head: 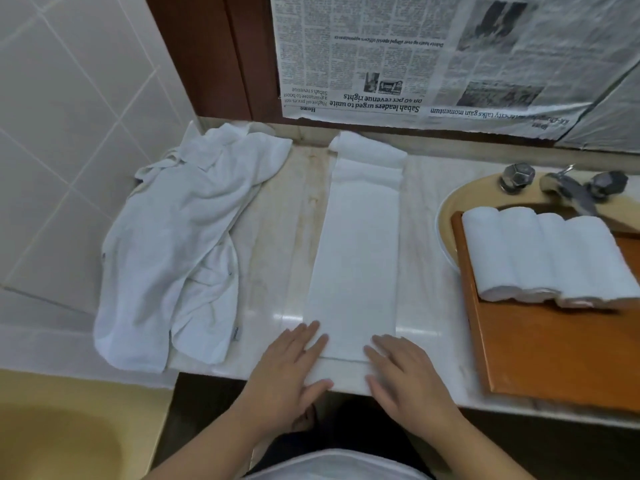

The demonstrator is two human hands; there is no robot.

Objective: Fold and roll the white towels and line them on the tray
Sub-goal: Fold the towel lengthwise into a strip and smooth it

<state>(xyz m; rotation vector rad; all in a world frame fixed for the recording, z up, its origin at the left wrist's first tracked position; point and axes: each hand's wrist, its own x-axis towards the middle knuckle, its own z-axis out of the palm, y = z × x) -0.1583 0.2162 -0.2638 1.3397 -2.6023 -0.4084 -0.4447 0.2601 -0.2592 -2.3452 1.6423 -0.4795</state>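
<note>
A white towel [356, 247] folded into a long narrow strip lies on the marble counter, running from the front edge to the back wall, its far end bunched up. My left hand [287, 372] rests flat on its near left corner, fingers straight. My right hand [405, 375] lies flat on its near right corner. A wooden tray [540, 355] sits at the right with several rolled white towels [543, 254] lined side by side along its far part.
A heap of loose white towels [173, 244] covers the counter's left end and hangs over its front edge. Behind the tray are a beige sink [450, 206] and a chrome tap [568, 188]. Newspaper [415, 57] covers the back wall.
</note>
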